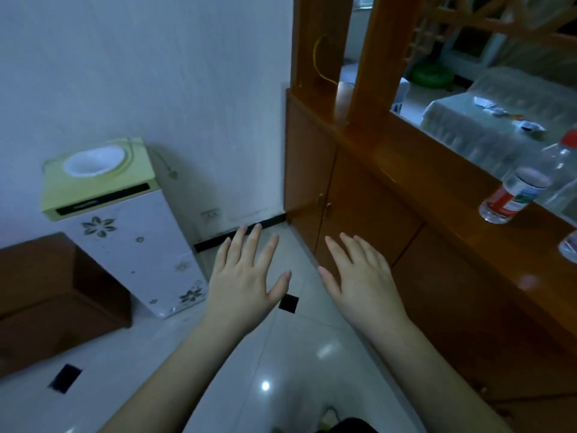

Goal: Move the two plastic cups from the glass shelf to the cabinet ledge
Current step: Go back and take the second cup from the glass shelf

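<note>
Both the left hand (246, 276) and right hand (359, 276) are hovering flat, fingers spread, holding nothing, the 2 cups and glass shelf not showing, so reaching blind is risking knocking the bottle (512, 195) off the cabinet ledge (415, 157).

cabinet ledge (421, 157) glossy varnished wood, floor (281, 354) shiny glazed tile, bottle (515, 192) clear plastic, wall (140, 73) matt

Your left hand (246, 276) and right hand (359, 276) hover flat, fingers spread, empty, above the tiled floor (281, 354). On your right, the cabinet ledge (437, 170) carries a clear bottle (515, 195). Far left stands a water dispenser (115, 220).
</note>
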Available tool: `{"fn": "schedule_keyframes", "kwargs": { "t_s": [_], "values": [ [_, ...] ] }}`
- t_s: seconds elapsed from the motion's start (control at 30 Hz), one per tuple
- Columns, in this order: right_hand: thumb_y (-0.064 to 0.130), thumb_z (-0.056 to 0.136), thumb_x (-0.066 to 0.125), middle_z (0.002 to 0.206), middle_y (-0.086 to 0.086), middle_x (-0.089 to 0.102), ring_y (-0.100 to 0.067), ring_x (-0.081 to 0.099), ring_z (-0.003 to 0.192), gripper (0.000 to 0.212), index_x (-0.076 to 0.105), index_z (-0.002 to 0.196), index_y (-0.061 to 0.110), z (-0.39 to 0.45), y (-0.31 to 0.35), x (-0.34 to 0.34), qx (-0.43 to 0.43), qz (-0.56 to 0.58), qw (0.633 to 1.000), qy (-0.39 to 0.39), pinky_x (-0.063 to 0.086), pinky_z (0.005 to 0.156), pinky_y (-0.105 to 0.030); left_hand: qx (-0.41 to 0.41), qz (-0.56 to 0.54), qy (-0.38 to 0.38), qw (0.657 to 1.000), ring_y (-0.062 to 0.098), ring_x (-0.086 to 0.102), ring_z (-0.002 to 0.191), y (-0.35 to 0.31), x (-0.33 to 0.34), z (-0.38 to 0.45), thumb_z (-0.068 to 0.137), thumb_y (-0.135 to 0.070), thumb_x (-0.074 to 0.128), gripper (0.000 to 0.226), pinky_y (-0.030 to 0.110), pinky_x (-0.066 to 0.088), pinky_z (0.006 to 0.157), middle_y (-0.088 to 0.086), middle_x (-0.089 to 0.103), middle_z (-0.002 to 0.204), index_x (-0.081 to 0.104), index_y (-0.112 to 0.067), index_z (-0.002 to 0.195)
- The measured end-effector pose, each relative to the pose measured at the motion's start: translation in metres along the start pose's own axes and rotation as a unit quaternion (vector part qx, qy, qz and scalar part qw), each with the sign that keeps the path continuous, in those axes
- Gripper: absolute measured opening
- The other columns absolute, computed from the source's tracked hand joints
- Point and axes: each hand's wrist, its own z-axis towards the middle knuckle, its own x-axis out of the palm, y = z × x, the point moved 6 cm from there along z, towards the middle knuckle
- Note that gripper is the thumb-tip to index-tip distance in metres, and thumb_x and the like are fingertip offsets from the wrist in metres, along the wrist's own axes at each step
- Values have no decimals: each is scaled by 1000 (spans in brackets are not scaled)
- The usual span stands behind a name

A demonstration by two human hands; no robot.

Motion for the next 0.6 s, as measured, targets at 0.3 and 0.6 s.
{"fn": "schedule_keyframes", "kwargs": {
  "t_s": [0.3, 0.6],
  "values": [
    [56, 96, 27, 158, -2, 24, -24, 16, 144, 60, 19, 150, 31, 83, -6, 12, -52, 7, 999, 13, 10, 114, -39, -36, 30, 3, 999, 37, 32, 142, 34, 18, 59, 91, -55, 36, 67, 52, 24, 115, 17, 44, 150, 50, -12, 140],
    [52, 97, 29, 158, -3, 25, -24, 17, 144, 59, 22, 150, 29, 187, -20, 11, -90, 25, 996, 14, 11, 115, -40, -43, 43, 18, 998, 32, 32, 143, 29, 26, 159, 92, -59, 30, 70, 52, 26, 115, 13, 40, 154, 36, -19, 149]
  ]
}}
